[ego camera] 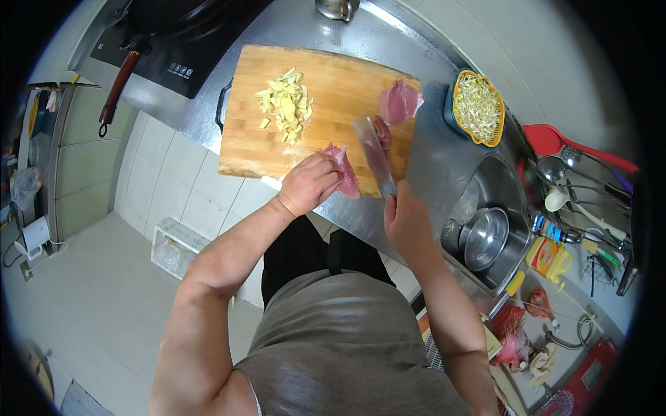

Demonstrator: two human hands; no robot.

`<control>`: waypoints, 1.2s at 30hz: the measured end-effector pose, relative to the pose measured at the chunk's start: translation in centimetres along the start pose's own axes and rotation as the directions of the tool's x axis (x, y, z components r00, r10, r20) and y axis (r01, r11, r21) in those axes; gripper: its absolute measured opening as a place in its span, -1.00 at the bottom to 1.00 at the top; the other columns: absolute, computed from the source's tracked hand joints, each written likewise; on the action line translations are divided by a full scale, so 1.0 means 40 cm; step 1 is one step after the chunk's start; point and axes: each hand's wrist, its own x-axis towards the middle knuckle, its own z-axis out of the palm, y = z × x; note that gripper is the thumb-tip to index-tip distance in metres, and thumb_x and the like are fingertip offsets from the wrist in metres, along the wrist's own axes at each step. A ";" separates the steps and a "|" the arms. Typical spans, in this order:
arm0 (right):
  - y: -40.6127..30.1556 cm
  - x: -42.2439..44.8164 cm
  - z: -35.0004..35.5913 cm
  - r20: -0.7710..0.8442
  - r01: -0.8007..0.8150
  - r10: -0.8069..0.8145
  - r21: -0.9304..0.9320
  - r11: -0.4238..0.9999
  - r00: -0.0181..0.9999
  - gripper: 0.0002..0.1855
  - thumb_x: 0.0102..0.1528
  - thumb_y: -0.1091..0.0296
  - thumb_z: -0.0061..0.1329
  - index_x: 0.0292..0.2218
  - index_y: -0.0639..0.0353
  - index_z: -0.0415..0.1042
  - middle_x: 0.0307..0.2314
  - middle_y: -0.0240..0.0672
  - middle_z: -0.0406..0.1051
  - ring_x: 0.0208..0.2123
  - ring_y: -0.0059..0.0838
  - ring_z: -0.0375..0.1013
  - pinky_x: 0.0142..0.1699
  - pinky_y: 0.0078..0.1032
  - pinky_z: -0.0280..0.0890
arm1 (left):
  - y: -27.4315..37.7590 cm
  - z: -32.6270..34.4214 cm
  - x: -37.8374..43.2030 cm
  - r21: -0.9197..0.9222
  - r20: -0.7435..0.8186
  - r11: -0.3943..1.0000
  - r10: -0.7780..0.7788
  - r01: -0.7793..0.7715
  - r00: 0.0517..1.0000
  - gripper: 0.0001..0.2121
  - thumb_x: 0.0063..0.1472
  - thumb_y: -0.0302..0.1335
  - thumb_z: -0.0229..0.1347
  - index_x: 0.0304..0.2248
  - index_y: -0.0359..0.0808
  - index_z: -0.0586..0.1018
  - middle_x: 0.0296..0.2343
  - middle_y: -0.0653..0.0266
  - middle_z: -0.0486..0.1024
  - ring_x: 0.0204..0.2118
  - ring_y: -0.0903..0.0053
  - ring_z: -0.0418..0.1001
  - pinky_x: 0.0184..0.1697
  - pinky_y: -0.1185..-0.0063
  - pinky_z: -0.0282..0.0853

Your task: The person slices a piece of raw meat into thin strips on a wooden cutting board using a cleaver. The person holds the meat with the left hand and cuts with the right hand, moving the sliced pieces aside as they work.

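On the wooden cutting board (333,78), my left hand (310,183) holds down a piece of raw meat (349,179) near the front edge. My right hand (408,216) grips the handle of a kitchen cleaver (375,156), whose blade stands apart from that piece, to its right. Some cut meat (383,134) lies just beyond the blade, partly covered by it. A larger chunk of raw meat (399,102) sits at the board's right end. Pale yellow chopped pieces (286,104), perhaps ginger, are heaped on the board's left half.
A dark pan with a brown handle (119,88) rests over the black cooktop (171,70) at the far left. Bean sprouts (476,106) fill a basket on the right. Beyond it is a steel sink (494,177) with a metal bowl (486,239). Several utensils, including a red spatula (543,138), hang nearby.
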 end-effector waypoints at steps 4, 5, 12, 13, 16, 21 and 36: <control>-0.017 -0.032 0.040 0.058 -0.021 0.021 -0.005 1.000 0.998 -0.86 0.25 0.43 -0.06 -0.23 0.24 0.25 -0.52 0.10 0.45 -0.43 0.26 0.48 -0.36 0.08 0.33 | 0.000 -0.001 0.003 0.007 0.005 1.000 -0.007 0.007 1.000 -0.84 0.00 -0.59 0.30 -0.37 -0.28 0.63 -0.34 0.23 0.53 -0.21 0.26 0.53 -0.10 0.41 0.50; -0.021 -0.033 0.046 0.064 -0.028 0.028 0.007 1.000 0.998 -0.86 0.25 0.43 -0.06 -0.22 0.24 0.25 -0.52 0.11 0.46 -0.43 0.26 0.48 -0.36 0.08 0.33 | 0.001 -0.001 0.004 0.010 -0.003 1.000 -0.006 0.006 1.000 -0.84 -0.01 -0.59 0.30 -0.37 -0.27 0.63 -0.34 0.23 0.53 -0.22 0.26 0.53 -0.11 0.41 0.50; -0.030 -0.042 0.090 0.132 -0.099 0.097 0.013 0.995 0.986 -0.81 0.25 0.43 -0.08 -0.16 0.29 0.22 -0.53 0.15 0.46 -0.43 0.28 0.48 -0.35 0.12 0.31 | -0.010 0.000 0.002 0.005 -0.010 0.999 0.039 -0.039 0.999 -0.84 -0.04 -0.55 0.30 -0.41 -0.26 0.61 -0.38 0.26 0.48 -0.24 0.27 0.51 -0.12 0.41 0.50; -0.030 -0.044 0.094 0.153 -0.120 0.118 0.003 0.993 0.981 -0.79 0.25 0.43 -0.08 -0.14 0.30 0.22 -0.53 0.17 0.45 -0.43 0.30 0.47 -0.36 0.13 0.30 | -0.007 0.003 0.006 0.011 -0.027 0.999 0.042 -0.041 0.999 -0.85 -0.04 -0.52 0.29 -0.42 -0.25 0.59 -0.40 0.27 0.46 -0.25 0.28 0.49 -0.12 0.41 0.49; -0.033 -0.038 0.102 0.176 -0.076 0.081 -0.033 0.997 0.981 -0.77 0.26 0.43 -0.10 -0.12 0.32 0.20 -0.55 0.16 0.46 -0.44 0.28 0.48 -0.36 0.12 0.32 | -0.006 0.001 0.000 0.019 0.005 0.999 0.038 -0.038 0.999 -0.87 -0.03 -0.49 0.26 -0.44 -0.24 0.57 -0.41 0.28 0.43 -0.25 0.30 0.47 -0.14 0.41 0.48; -0.064 0.025 0.120 0.217 -0.157 0.164 -0.049 0.986 0.962 -0.87 0.28 0.45 -0.21 -0.16 0.28 0.23 -0.46 0.20 0.49 -0.36 0.27 0.52 -0.26 0.12 0.36 | -0.001 0.000 -0.001 0.045 0.035 0.998 -0.045 0.043 0.998 -0.89 -0.01 -0.50 0.23 -0.44 -0.24 0.56 -0.40 0.29 0.43 -0.27 0.30 0.45 -0.16 0.42 0.48; 0.023 0.086 0.058 0.148 0.011 -0.008 -0.018 1.000 0.989 -0.76 0.22 0.45 -0.05 -0.11 0.23 0.23 -0.35 0.11 0.51 -0.30 0.23 0.53 -0.20 0.05 0.41 | 0.010 -0.003 0.036 0.082 -0.031 0.993 -0.082 0.084 0.996 -0.82 0.01 -0.58 0.27 -0.33 -0.29 0.61 -0.32 0.22 0.52 -0.21 0.24 0.51 -0.10 0.42 0.49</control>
